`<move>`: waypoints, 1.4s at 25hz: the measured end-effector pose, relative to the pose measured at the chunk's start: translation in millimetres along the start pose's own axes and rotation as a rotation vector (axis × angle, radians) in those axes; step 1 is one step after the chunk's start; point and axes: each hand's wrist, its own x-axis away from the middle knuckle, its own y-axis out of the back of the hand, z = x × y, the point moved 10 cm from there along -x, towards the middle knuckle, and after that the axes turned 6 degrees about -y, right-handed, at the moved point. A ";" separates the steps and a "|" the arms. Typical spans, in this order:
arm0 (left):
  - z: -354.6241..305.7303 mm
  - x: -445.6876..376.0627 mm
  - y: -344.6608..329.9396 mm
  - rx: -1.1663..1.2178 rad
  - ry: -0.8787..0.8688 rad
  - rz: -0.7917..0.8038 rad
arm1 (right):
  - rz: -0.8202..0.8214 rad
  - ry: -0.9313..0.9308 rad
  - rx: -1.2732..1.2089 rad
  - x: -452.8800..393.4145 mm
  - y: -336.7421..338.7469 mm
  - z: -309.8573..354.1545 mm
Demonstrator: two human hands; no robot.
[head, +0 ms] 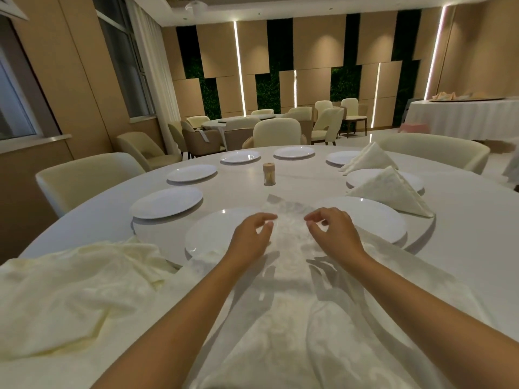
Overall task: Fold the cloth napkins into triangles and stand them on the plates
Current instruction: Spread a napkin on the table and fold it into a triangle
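A white patterned napkin [289,248] lies spread lengthwise on the round table [463,248] in front of me, its far corner blurred between two near plates. My left hand [251,237] and my right hand [332,230] hover just above it with fingers loosely curled, holding nothing; their shadows fall on the cloth. The cloth overlaps the near left plate [207,234]; the near right plate [376,220] is bare. Two folded triangle napkins stand on plates at the right, one closer [393,192] and one farther back [370,157].
A heap of unfolded napkins [84,290] lies at the near left. Several bare plates [167,203] ring the far and left side of the table. A small toothpick jar [269,174] stands mid-table. Cream chairs [84,178] surround the table.
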 end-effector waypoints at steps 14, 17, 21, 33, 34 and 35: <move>61.3 220.3 18.4 -0.771 0.231 0.480 | 0.477 -0.062 0.389 209.7 -24.3 -36.7; 73.2 215.0 39.1 -0.783 0.215 0.451 | 0.499 -0.049 0.494 210.2 -11.7 -61.5; 80.6 211.4 51.4 -0.618 0.150 0.463 | 0.545 0.013 0.501 190.9 7.2 -78.6; 13.4 220.7 49.3 -0.223 0.009 0.323 | 0.448 0.171 0.317 199.4 47.6 -26.9; 8.1 213.0 53.9 -0.220 0.021 0.339 | 0.462 0.169 0.316 191.7 51.3 -20.0; 2.9 201.6 61.1 -0.235 0.027 0.322 | 0.453 0.161 0.352 181.0 55.8 -13.8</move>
